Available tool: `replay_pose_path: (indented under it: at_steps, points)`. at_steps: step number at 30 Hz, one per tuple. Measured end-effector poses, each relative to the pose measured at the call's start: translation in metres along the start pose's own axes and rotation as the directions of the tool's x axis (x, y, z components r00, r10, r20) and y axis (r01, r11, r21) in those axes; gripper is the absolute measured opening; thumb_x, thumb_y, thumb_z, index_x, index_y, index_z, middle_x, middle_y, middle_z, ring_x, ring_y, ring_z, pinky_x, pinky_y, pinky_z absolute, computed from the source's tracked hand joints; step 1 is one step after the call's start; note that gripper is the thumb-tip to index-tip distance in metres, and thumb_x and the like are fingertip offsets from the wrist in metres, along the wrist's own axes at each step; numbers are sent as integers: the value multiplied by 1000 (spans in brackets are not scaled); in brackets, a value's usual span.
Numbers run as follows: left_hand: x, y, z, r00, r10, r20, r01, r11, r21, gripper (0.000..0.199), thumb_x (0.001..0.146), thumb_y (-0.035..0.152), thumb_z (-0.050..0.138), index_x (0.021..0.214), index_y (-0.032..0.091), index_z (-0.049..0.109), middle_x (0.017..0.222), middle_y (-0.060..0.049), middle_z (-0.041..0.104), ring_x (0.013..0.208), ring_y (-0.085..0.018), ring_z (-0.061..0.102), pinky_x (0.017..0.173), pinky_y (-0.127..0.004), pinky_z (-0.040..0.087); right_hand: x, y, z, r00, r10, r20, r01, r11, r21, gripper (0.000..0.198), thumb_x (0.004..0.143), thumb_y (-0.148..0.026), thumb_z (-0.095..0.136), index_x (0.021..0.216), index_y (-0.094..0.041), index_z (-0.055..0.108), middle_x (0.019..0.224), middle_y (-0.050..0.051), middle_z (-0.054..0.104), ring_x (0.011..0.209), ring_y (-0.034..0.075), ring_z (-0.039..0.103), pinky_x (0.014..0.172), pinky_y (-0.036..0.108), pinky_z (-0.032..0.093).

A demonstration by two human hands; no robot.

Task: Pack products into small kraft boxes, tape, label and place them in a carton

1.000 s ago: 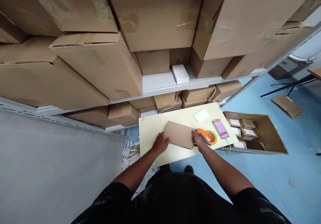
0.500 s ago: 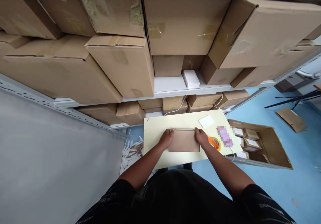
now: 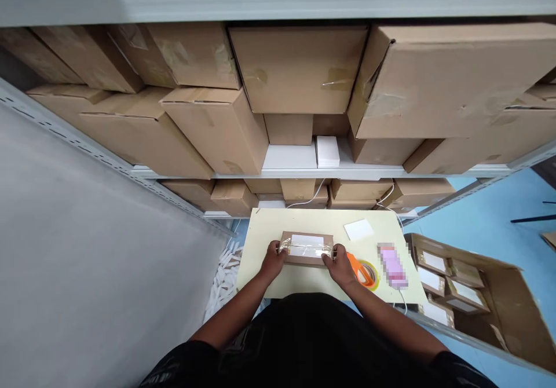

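Through the head view I'm seeing the small carton [image 3: 304, 259] sitting between both hands, over the flat cream table [image 3: 299, 220]. The left hand [image 3: 273, 259] is pinching the carton's left end, the right hand [image 3: 339, 264] its right end. Its oblong brown cardboard is bearing a rectangular white label [image 3: 306, 240], with glossy clear tape [image 3: 304, 250] stretching across. Right of the carton, an orange dispenser [image 3: 356, 267] is lying with a ring-shaped tape roll [image 3: 376, 276]; beyond the carton, rightward, a thin white card [image 3: 358, 229] is resting.

Head-worn view, forward and down
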State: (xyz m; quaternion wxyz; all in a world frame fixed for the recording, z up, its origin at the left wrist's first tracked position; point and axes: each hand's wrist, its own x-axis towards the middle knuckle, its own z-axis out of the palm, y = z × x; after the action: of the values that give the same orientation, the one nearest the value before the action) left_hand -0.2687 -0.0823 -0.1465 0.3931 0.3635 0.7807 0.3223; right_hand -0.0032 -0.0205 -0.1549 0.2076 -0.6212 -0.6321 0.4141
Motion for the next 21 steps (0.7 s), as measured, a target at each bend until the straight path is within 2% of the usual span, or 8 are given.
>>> replay_pose_path:
  at_steps: [3,8,13,16,21]
  points:
    - [-3,8,-2,997,-62,46,57,993,101,23,90,37,58,106,21,53,109,-6,68,99,-23,66,87,-33,50,9,1,-8,999,16,43,-17,1000,22,40,84,-53,61,110,-26,49,100,5,64,87,26,63,80,38,50]
    - [-8,19,-9,996,-55,70,37,970,242,21,92,38,56,105,21,53,107,-7,68,97,-23,66,86,-32,49,15,-6,-15,997,42,69,-44,999,27,38,80,-49,65,107,-27,50,98,3,64,87,25,63,79,37,48]
    - [-5,20,-14,993,-18,120,-14,964,266,27,94,46,54,103,21,54,105,-7,69,97,-25,66,85,-33,49,4,-8,-24,991,50,127,-63,993,103,36,83,-52,63,107,-28,53,97,2,67,85,24,64,77,35,48]
    - [-2,19,-15,991,0,136,-35,966,256,26,91,42,58,106,21,54,107,-7,69,98,-24,67,85,-32,48,-4,-5,-25,990,54,133,-74,987,146,37,83,-52,64,108,-28,53,101,2,69,87,23,66,78,35,49]
    - [5,20,-18,988,22,154,-63,961,268,24,93,42,56,104,21,54,108,-8,69,99,-24,67,85,-32,49,-11,-2,-23,990,81,117,-95,988,120,36,85,-51,64,110,-28,54,111,4,70,91,24,69,83,36,50]
